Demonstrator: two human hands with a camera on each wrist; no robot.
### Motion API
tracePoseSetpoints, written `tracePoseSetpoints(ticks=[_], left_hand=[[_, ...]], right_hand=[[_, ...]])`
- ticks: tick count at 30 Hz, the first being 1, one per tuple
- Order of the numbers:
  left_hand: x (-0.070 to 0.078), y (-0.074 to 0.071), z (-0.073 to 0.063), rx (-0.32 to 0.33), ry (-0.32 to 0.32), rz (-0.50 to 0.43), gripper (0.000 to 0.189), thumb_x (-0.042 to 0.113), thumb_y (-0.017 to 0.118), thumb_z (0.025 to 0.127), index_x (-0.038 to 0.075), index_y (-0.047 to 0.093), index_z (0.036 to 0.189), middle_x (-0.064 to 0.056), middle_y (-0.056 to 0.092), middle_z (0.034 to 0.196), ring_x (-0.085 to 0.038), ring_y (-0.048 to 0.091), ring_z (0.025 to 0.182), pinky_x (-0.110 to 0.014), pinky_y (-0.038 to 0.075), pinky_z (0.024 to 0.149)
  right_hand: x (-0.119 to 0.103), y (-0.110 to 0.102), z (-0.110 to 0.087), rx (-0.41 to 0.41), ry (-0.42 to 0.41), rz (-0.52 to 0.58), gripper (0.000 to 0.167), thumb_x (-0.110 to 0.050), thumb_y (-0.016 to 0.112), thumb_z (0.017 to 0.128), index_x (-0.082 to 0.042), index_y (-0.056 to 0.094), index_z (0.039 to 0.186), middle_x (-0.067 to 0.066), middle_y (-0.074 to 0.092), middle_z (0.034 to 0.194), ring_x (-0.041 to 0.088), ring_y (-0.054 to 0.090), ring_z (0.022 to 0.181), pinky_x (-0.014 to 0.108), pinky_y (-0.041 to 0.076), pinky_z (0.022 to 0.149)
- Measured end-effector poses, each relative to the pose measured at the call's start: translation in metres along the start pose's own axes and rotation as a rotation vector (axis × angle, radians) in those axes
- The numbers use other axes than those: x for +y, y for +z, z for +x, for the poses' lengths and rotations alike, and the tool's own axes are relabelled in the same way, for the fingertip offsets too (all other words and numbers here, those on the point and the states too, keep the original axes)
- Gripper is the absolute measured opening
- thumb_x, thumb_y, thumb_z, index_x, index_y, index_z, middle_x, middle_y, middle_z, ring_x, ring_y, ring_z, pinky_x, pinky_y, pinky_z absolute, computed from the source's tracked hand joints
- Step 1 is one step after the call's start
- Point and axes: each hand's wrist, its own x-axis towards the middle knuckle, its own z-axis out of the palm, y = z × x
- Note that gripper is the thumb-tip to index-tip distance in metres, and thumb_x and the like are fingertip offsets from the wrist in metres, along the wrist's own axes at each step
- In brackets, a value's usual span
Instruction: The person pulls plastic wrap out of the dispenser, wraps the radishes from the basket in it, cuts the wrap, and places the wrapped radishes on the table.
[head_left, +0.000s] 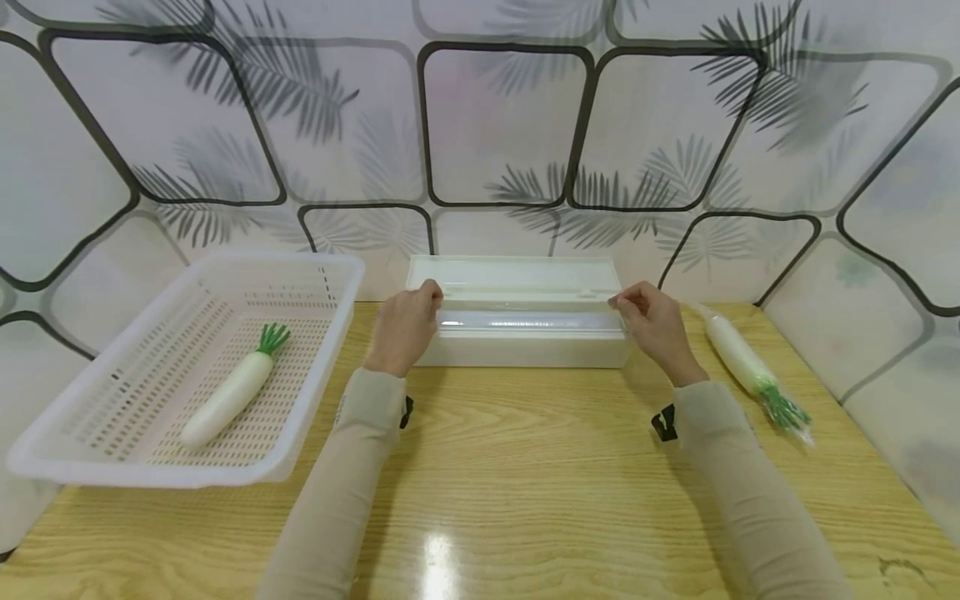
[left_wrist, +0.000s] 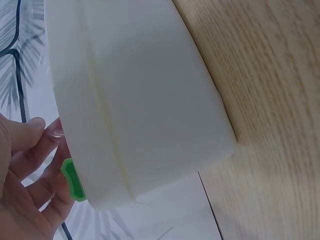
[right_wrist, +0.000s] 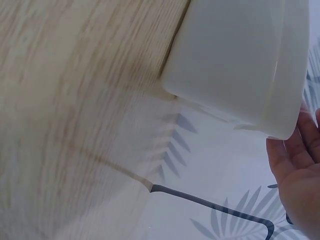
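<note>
A white plastic wrap dispenser box stands against the back wall, its lid raised. Inside it lies a shiny roll of clear plastic wrap. My left hand is at the box's left end, thumb and forefinger pinching the wrap's edge; the left wrist view shows clear film at these fingertips and a green piece beside them. At the right end, my right hand pinches the wrap with thumb and forefinger. In the right wrist view its fingers are partly hidden behind the box corner.
On the left a white perforated basket holds a white radish with green stalks. A second radish, wrapped in clear film, lies on the wooden table to the right. Patterned wall covering encloses the back and sides.
</note>
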Motion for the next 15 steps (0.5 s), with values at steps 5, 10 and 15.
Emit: tracePoseSetpoints(ticks=[5,10,15], left_hand=[[-0.0014,-0.0014,-0.0006,-0.018,-0.018,-0.088,0.006,0.001,0.061,0.100,-0.004,0.064,0.101,-0.018,0.071,0.085,-0.032,0.068,0.067,-0.042,0.057,0.062],[-0.0030,-0.0046,-0.0008,-0.059,-0.028,-0.198,0.009,-0.003,0.059,0.100,-0.007,0.064,0.107,-0.020,0.071,0.094,-0.032,0.070,0.081,-0.041,0.057,0.075],[-0.0023,-0.0074,-0.0005,-0.078,-0.024,-0.235,0.015,-0.007,0.058,0.098,-0.010,0.067,0.110,-0.021,0.071,0.096,-0.032,0.069,0.083,-0.039,0.057,0.076]], right_hand=[[-0.0025,0.0000,0.0009,0.002,-0.018,0.003,0.011,0.001,0.056,0.102,0.010,0.061,0.100,0.026,0.071,0.097,0.012,0.066,0.083,0.010,0.045,0.072],[-0.0048,-0.0002,0.0014,0.027,-0.017,-0.016,0.010,0.000,0.057,0.102,0.009,0.061,0.101,0.025,0.072,0.095,0.015,0.067,0.080,0.011,0.045,0.070],[-0.0066,-0.0008,0.0007,0.047,-0.003,-0.016,0.011,-0.002,0.056,0.103,0.008,0.061,0.102,0.024,0.072,0.094,0.020,0.067,0.080,0.012,0.045,0.067]])
